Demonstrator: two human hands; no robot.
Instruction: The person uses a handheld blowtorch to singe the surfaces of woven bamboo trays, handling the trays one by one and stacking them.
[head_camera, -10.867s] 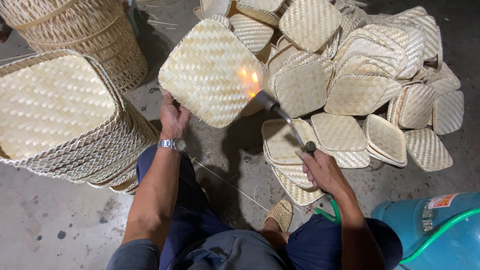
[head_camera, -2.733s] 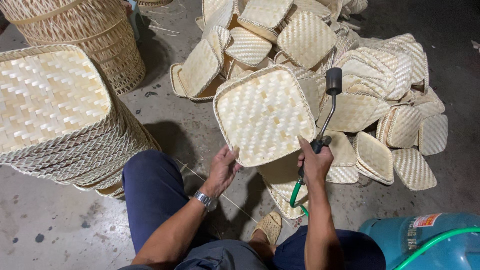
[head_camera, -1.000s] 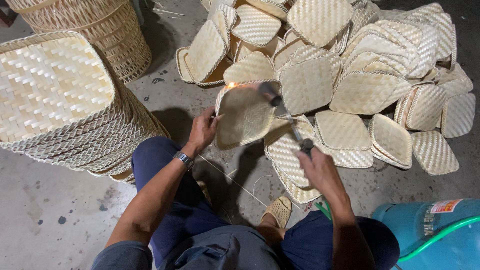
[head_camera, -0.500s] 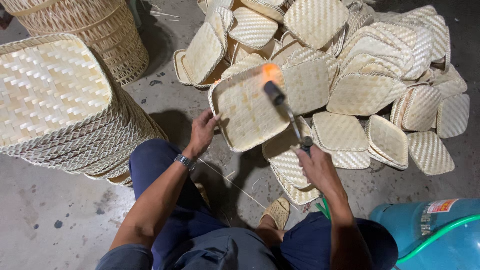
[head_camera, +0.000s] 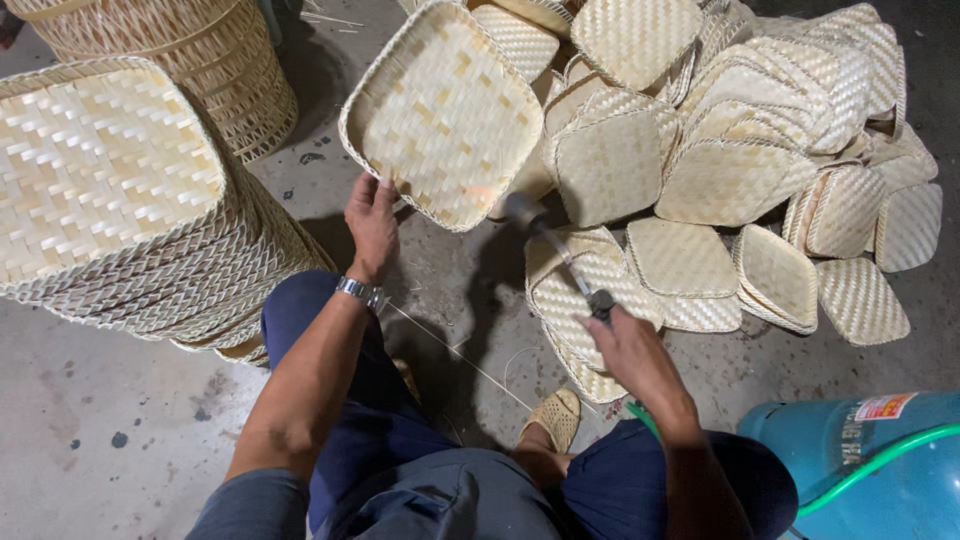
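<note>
Stacked woven bamboo trays (head_camera: 105, 190) fill the left side, nested upside down in a tall pile on the concrete floor (head_camera: 90, 420), with round woven baskets (head_camera: 190, 50) standing just behind them at the top edge. Next comes the person's left hand (head_camera: 372, 222), a metal wristwatch (head_camera: 360, 291) on its wrist, fingers curled over the lower left rim of a square woven bamboo tray (head_camera: 442, 112) and pinching it there. That tray is held up off the floor, tilted so its hollow inner face turns toward the camera, in front of the loose heap beyond. Just below the tray's lower right corner sits the dark head of a gas torch (head_camera: 555, 250), its thin metal stem slanting down to the right hand (head_camera: 625, 345), which is closed in a fist around the torch's handle. Whether a flame burns at the head cannot be told. A sandalled foot (head_camera: 555, 418) rests on the floor below. Further right lies a scattered pile of similar trays (head_camera: 760, 170), overlapping and leaning at many angles. At the bottom right corner stands a blue gas cylinder (head_camera: 860, 470) with a green hose (head_camera: 870, 462) running across it.
</note>
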